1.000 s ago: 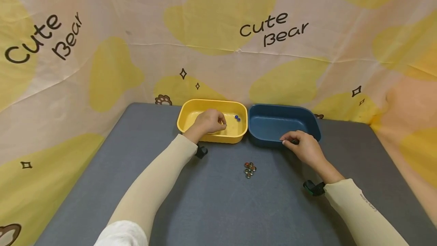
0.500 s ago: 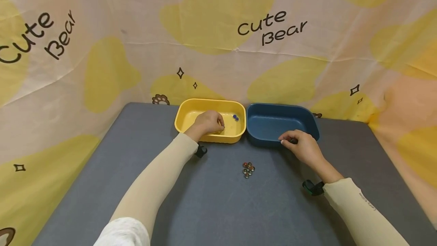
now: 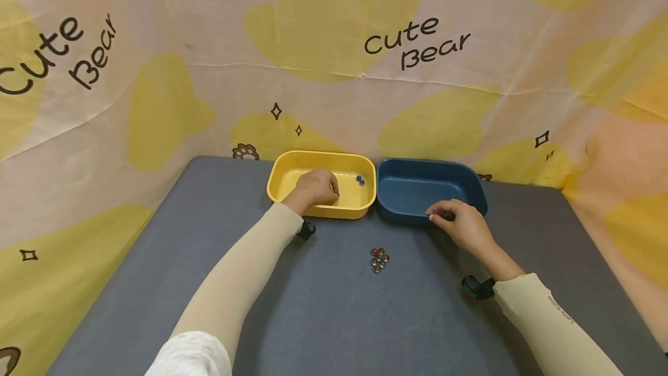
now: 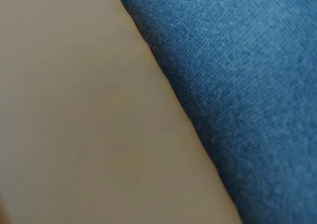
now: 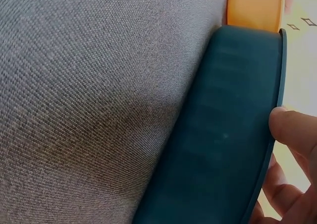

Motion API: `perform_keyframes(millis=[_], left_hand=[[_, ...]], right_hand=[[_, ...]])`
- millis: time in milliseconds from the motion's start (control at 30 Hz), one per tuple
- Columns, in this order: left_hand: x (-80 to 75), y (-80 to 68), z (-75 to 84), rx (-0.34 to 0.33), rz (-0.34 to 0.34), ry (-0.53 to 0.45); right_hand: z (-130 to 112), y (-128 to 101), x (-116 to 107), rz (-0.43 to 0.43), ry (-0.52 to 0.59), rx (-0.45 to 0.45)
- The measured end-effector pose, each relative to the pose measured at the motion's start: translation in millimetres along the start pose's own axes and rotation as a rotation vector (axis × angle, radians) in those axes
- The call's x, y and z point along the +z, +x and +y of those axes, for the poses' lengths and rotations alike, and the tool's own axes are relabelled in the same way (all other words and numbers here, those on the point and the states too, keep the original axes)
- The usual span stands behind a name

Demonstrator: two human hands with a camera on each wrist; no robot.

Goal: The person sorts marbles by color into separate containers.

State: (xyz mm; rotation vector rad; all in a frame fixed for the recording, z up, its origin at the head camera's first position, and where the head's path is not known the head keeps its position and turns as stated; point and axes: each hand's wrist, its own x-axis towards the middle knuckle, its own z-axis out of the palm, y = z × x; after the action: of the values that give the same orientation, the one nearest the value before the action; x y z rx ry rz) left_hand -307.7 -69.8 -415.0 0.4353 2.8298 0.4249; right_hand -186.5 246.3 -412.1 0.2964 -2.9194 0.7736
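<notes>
Obscuring its grip, state impossible to tell, left hand (image 3: pixel 316 186) overhangs yellow bin (image 3: pixel 344 212); right hand (image 3: pixel 466 224) pinches blue bin (image 3: pixel 425 190).

Left hand (image 3: pixel 317 185) apparently curled

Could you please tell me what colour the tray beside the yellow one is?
The tray is dark blue, seen best in the head view.

I'm seeing smooth, shiny plastic, yellow tub (image 3: pixel 341 212) and blue tub (image 3: pixel 417 189); glossy, glassy marbles (image 3: pixel 379 260); matt, woven tabletop (image 3: pixel 334 312); creased cloth backdrop (image 3: pixel 334 97)!
</notes>
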Motion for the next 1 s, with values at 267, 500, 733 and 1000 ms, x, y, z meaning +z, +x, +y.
perform_keyframes(millis=[267, 500, 733, 1000], left_hand=[[-2.8, -3.3, 0.1, 0.006, 0.001, 0.029], [-12.0, -7.6, -3.0, 0.033, 0.036, 0.070], [-20.1, -20.8, -5.1, 0.073, 0.108, 0.062], [-23.3, -44.4, -10.4, 0.113, 0.229, -0.038]], right_hand=[[-1.6, -0.6, 1.1, 0.004, 0.004, -0.001], [-1.3, -0.1, 0.1, 0.003, 0.005, -0.013], [-0.9, -2.0, -2.3, 0.006, -0.002, -0.014], [-2.3, -2.8, -0.6, 0.023, -0.033, -0.059]])
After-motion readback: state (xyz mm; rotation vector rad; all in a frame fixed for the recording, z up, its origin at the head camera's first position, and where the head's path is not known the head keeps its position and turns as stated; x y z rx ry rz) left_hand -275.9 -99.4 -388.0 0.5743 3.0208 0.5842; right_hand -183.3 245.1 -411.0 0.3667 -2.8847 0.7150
